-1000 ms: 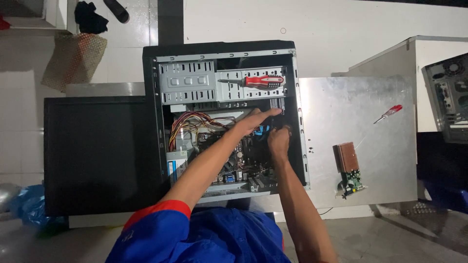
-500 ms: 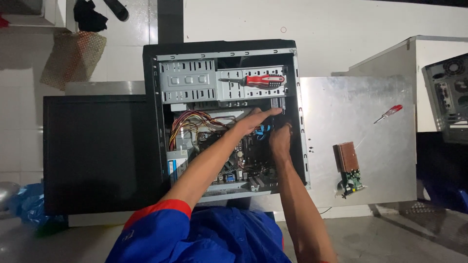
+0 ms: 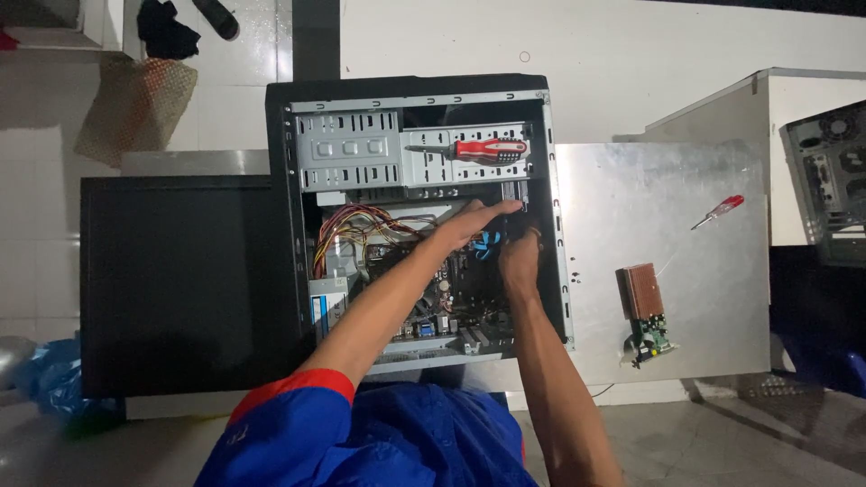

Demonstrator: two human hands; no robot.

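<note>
Inside one open computer case (image 3: 289,225): two hands on the board.
Left hand (image 3: 469,225) fingers extended flat; right hand (image 3: 520,257) grip cannot be told. Two red screwdrivers: one (image 3: 474,150) on the drive bay, one (image 3: 719,211) on the panel (image 3: 658,207).

This looks like an informal computer repair spot set up on a tiled floor, not a proper bench. An opened desktop tower case (image 3: 415,216) lies flat with its wiring exposed, its removed metal side panel (image 3: 663,261) beside it carrying a small red screwdriver (image 3: 719,212) and a loose circuit card (image 3: 645,311). A second computer case (image 3: 828,176) stands at the right edge
</note>
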